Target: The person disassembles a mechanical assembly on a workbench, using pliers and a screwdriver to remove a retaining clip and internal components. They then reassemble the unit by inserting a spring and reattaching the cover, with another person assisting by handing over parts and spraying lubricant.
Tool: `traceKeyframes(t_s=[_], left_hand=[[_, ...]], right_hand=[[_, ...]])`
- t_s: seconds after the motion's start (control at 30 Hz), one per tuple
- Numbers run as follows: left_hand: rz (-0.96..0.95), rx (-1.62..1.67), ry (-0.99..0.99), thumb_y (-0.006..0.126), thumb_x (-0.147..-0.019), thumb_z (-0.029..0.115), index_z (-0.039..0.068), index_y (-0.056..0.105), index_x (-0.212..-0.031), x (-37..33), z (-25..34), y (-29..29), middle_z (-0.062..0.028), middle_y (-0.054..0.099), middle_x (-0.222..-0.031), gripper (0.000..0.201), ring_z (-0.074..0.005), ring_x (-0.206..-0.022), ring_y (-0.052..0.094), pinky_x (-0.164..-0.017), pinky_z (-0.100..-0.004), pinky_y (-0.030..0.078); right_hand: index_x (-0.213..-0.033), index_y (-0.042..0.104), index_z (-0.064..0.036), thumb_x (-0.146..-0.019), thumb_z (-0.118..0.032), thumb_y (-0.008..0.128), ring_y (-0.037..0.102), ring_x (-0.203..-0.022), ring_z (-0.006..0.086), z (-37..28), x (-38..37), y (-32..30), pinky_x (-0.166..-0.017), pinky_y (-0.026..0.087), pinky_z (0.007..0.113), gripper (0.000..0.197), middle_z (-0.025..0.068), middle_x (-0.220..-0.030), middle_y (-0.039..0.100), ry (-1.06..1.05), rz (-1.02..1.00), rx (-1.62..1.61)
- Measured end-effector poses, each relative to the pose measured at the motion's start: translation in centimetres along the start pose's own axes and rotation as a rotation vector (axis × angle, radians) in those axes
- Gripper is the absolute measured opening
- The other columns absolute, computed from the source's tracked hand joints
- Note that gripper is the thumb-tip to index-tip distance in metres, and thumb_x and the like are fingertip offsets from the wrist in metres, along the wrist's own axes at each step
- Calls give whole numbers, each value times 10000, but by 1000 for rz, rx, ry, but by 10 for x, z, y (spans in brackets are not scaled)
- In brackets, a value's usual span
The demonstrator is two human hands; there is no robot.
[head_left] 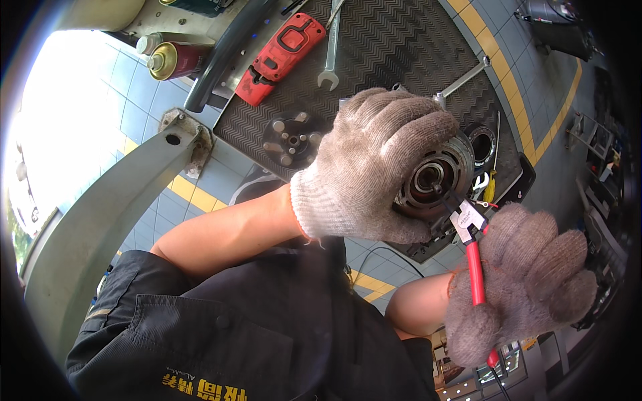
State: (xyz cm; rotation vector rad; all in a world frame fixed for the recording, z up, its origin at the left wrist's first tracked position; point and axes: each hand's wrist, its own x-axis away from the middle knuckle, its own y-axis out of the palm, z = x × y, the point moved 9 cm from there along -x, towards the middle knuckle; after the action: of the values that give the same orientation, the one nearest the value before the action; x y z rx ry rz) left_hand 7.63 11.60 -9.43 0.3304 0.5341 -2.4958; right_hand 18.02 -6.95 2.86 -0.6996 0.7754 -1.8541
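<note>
My left hand (378,150), in a grey-white knit glove, wraps over a round metal pulley-like part (461,157) with a ringed centre bore. Its fingers curl over the far side, and the thumb lies along the near side. In my right hand (535,274), gloved in darker grey, is a pair of snap-ring pliers (475,271) with red handles. The thumb presses one handle while the fingers are partly extended around the other. The dark tips of the pliers reach to the centre of the bore; whether they touch a ring inside cannot be made out.
The parts lie on a ribbed black mat (394,47). On it are a red-and-black tool (281,59), an open-end wrench (330,57), a studded disc (291,139), another wrench (465,79) and a dark ring (481,144). Cans (175,60) stand far left, above a grey lift arm (107,207).
</note>
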Motion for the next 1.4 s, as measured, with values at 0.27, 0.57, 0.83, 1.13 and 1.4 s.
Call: traceKeyframes(t_s=[0.27, 0.57, 0.83, 1.13, 1.4], left_hand=[[-64, 3, -17, 1092, -478, 395, 42, 688, -1522, -2, 0, 2, -214, 736, -1444, 1174, -459, -1333, 725, -1177, -597, 536], [-67, -3, -14, 1134, -473, 444, 18, 677, -1565, -1, 2, 0, -223, 735, -1468, 1258, -470, -1341, 720, -1172, -597, 553], [-38, 11, -38, 1030, -526, 382, 76, 695, -1485, 0, -1, 3, -185, 741, -1415, 1062, -432, -1345, 706, -1204, -587, 488], [-18, 13, -10, 1031, -523, 384, 73, 701, -1468, -1, 0, 1, -188, 742, -1408, 1048, -433, -1319, 716, -1182, -586, 505], [-6, -12, 7, 1033, -531, 393, 71, 692, -1477, 1, 1, 0, -191, 735, -1417, 1057, -434, -1313, 714, -1181, -587, 505]], right_hand=[[-1057, 540, -101, -1065, -324, 500, 556, -912, 246, 3, -20, -13, -790, 479, 414, 227, 90, -988, 516, 184, 30, -186], [-1056, 564, -115, -1041, -406, 540, 566, -949, 240, -19, -43, -29, -812, 479, 424, 293, 59, -1012, 521, 182, -197, -23], [-1031, 579, -142, -1001, -453, 569, 568, -963, 242, -47, -55, -49, -830, 474, 441, 313, 33, -1023, 518, 99, -472, 178], [-999, 554, -171, -990, -276, 619, 510, -895, 235, -38, -51, -49, -796, 430, 426, 124, 51, -992, 462, 58, -315, 180], [-1039, 562, -113, -1000, -120, 618, 442, -675, 177, -41, -52, -36, -566, 347, 369, 68, 74, -956, 458, -38, 79, 99]])
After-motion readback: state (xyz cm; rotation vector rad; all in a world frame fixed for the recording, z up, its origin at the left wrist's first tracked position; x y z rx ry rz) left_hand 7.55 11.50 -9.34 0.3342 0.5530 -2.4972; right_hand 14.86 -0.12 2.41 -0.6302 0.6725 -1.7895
